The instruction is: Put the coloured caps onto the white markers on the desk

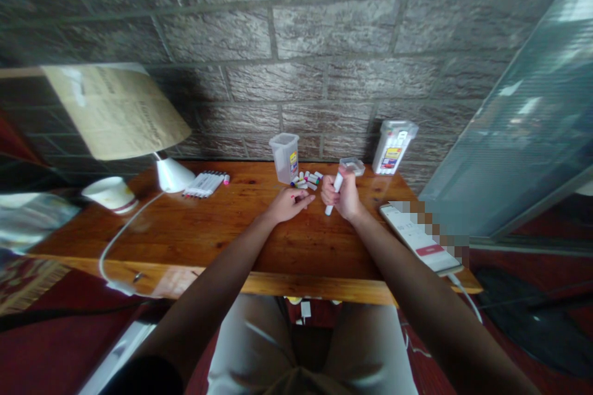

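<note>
My right hand (346,197) is closed in a fist around a white marker (338,182), which stands slightly tilted above the table. To its left, my left hand (288,205) rests low over the wood with its fingers loosely stretched, and I see nothing gripped in it. A small red spot shows near its fingers; I cannot tell what it is. Just beyond that hand lies a pile of coloured marker caps (311,181). Behind them a clear plastic box (281,157) stands upright without a lid. A clear lid (353,165) lies behind my right hand.
White markers (204,184) lie in a row by a pink cap (227,179), near a lamp (173,174) and paper cup (111,194). A full marker box (391,148) stands at the back right of the wooden table (185,241). A phone (419,237) lies at the right edge.
</note>
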`<state>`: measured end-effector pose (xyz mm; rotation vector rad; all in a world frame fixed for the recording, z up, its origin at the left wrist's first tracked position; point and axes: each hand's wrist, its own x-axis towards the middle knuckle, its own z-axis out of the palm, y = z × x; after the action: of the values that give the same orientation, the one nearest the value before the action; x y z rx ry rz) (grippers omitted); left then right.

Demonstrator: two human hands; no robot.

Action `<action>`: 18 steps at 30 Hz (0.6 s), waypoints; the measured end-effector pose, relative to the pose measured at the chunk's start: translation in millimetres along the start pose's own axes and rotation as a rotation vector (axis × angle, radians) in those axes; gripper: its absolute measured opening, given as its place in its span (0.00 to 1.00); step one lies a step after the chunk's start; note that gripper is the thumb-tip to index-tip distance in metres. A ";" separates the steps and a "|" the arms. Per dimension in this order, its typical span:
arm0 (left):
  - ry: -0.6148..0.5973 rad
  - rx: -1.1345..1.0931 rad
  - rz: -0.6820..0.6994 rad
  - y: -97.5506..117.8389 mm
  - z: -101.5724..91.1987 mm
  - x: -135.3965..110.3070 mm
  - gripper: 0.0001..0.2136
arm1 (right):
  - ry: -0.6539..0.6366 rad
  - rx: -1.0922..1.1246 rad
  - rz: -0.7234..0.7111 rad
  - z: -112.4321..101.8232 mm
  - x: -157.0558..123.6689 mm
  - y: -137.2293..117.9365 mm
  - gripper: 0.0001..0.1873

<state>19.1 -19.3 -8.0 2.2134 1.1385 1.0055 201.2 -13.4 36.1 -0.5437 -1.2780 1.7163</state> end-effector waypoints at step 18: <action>0.021 0.031 -0.010 1.2 -1.7 -0.8 0.18 | 0.185 -0.405 -0.173 -12.9 10.1 27.4 0.29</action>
<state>18.0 -20.5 -6.4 2.2246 1.1806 1.0160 195.2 0.3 7.9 -0.7814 -1.4976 1.2383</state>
